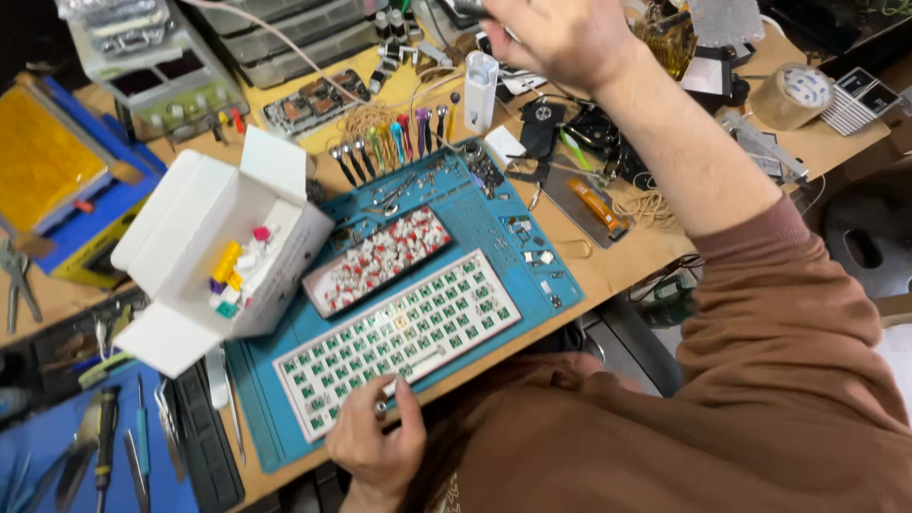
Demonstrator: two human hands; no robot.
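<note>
Open white carton (204, 242) left of blue mat, yellow-blue box (57, 180) far left

Your sleeve (760, 380) is brown. Under your left hand (375, 446), the keyboard plate (399, 342) shows a white face with a grid of green squares, lying on a teal-blue mat (532, 237). The tray (380, 258) beside it holds red and white pieces. The open box (204, 237) is white, with yellow, pink, purple and teal bits inside. The tape roll (793, 95) is tan.
</note>
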